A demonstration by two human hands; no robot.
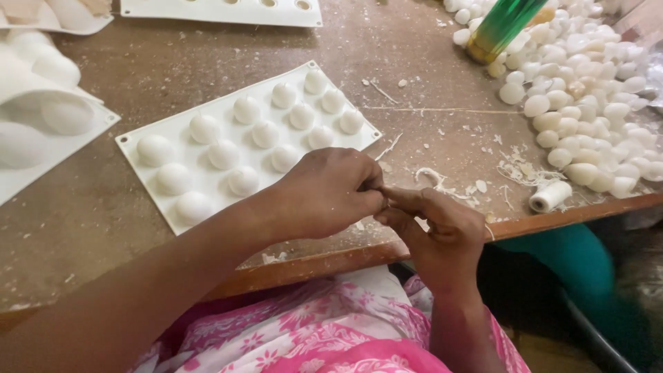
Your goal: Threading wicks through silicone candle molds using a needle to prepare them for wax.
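Left hand: curled, fingertips pinched together against the right's; what they grip is hidden
Right hand: fingers narrow, meeting the left at the table's edge
Mould: white tray of domed cups just beyond the left hand
Spool: white thread, right of the hands
Pile: white wax pieces, far right
Tube: green, leaning on the pile

white mould left, wax pieces right, bare tabletop between
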